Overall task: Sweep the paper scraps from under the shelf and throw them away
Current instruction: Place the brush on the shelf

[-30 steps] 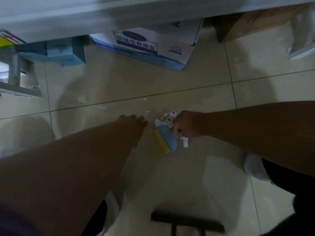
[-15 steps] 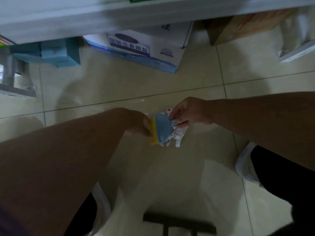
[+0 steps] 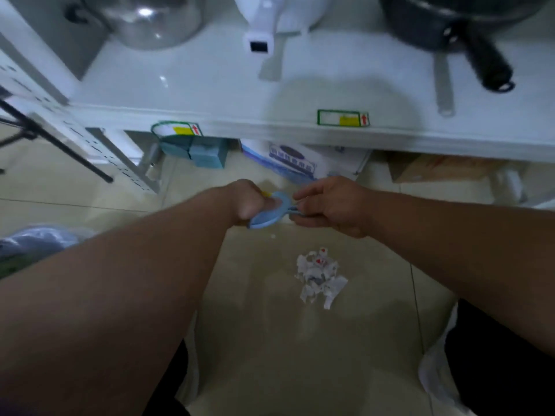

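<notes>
Both hands are meeting in the air in front of the shelf (image 3: 270, 127), sharing a small blue hand brush (image 3: 267, 216) whose yellow bristles are just peeking out behind the left hand. The left hand (image 3: 250, 202) is curling closed around the brush head, fingers wrapped over its far side, while the right hand (image 3: 330, 205) is pinching the thin handle end between thumb and fingertips, the other fingers loosely folded. The paper scraps (image 3: 319, 276) are lying in a loose white heap with red marks on the tiled floor (image 3: 270, 340), out in the open on the person's side of the shelf's front edge and clear of the boxes stored beneath it, so the sweeping-out part is looking finished. Judging from this, the step in hand is passing or regripping the brush between hands, before the gathering and disposal begins. Under the shelf a blue-and-white carton (image 3: 292, 166) and a teal box (image 3: 207, 151) are sitting near the front edge, well apart from the pile. No dustpan or bin is showing clearly; a dark bag-like shape is sitting at the left edge of the view, but what it is cannot be told. The next move is likely calling for one hand to be freed and lowered to the heap, collecting the scraps together without scattering the small loose bits.
</notes>
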Motion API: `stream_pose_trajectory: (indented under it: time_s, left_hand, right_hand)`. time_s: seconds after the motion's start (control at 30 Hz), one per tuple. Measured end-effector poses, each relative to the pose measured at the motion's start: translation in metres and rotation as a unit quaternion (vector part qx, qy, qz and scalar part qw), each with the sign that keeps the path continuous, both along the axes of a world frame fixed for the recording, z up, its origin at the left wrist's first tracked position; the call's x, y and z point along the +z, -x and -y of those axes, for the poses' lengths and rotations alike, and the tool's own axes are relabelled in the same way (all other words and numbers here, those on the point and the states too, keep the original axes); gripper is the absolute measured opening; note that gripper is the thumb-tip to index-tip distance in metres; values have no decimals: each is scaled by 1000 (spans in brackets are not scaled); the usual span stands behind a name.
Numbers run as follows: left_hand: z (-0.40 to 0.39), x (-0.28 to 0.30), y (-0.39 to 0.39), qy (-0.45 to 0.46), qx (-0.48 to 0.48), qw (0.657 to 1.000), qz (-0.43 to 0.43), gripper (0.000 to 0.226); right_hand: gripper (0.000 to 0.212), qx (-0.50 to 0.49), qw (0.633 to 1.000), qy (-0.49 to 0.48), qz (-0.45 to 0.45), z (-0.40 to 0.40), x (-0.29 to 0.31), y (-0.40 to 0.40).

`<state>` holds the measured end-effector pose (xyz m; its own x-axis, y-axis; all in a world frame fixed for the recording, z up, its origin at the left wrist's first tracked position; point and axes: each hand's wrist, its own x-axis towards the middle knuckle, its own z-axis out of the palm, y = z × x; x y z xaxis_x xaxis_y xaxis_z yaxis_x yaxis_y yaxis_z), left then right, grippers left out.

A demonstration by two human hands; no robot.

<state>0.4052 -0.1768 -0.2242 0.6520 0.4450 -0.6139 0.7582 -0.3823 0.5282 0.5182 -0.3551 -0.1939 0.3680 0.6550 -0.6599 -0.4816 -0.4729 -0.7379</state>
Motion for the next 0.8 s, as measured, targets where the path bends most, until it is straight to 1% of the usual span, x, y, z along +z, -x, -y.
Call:
stream_pose_trajectory:
  time_s: [0.1, 0.2, 0.23, 0.3, 0.37, 0.47, 0.53, 0.6, 0.67, 0.73, 0.77, 0.8]
  left_hand:
    - [-8, 59, 13, -38, -8, 998, 58, 44]
    - [-16, 105, 27, -50, 14, 989, 138, 56]
    - [-18, 120, 32, -56, 5, 986, 156, 61]
    - [-21, 149, 42, -62, -9, 980, 188, 61]
    - [-28, 175, 52, -86, -11, 971, 222, 58]
    - [-40, 198, 61, -138, 4, 959, 248, 62]
    - [-48, 199, 69, -145, 66, 953, 258, 72]
    - [-56, 192, 73, -106, 160, 944, 269, 79]
    - [-64, 184, 72, -32, 245, 924, 291, 77]
    - [-71, 184, 68, 54, 312, 892, 323, 65]
    - [-75, 184, 66, 87, 338, 874, 338, 62]
    - [-81, 182, 64, 108, 357, 860, 350, 72]
  right_hand:
    - [25, -16, 999, -20, 27, -5, 50, 20]
    - [20, -24, 998, -36, 46, -4, 92, 46]
    - [19, -9, 998, -31, 61, -3, 103, 54]
    - [14, 42, 993, -10, 111, -3, 123, 67]
    - [18, 56, 987, -19, 151, -9, 138, 76]
    - [23, 0, 987, -60, 150, -24, 150, 86]
    - [22, -51, 987, -95, 122, -40, 153, 92]
    - [18, -83, 982, -124, 117, -58, 153, 94]
    - [19, -87, 976, -128, 152, -77, 150, 92]
    - [20, -86, 971, -132, 182, -97, 146, 92]
    - [20, -91, 969, -138, 185, -107, 145, 92]
    - [19, -99, 967, -146, 183, -116, 143, 92]
